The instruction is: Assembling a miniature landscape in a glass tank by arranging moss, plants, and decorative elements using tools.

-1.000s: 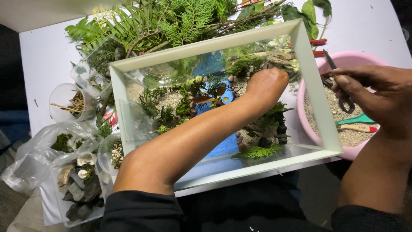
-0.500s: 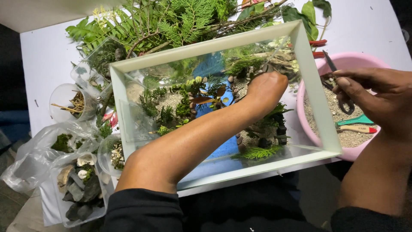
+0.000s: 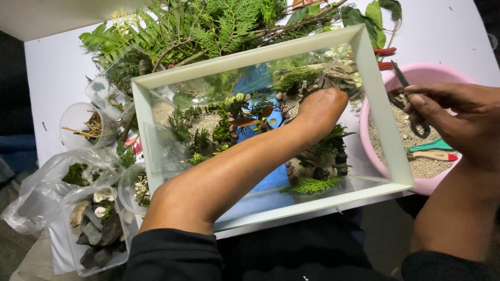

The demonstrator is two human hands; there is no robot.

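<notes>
Bright, even light falls from above, leaving only soft shadows on the white table (image 3: pixel 57 67). The glass tank (image 3: pixel 380 119) walls carry pale reflections, and everything stays sharp apart from slight stretching near the corners.

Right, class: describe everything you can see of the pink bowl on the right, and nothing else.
The pink bowl is round, looks like plastic, and sits upright on the white table just right of the glass tank, whose frame hides its left edge. It holds pale sand, with a teal-handled tool and a red-tipped wooden one lying on it. The right hand hovers above it, holding scissors; whether it touches the rim cannot be told.
</notes>
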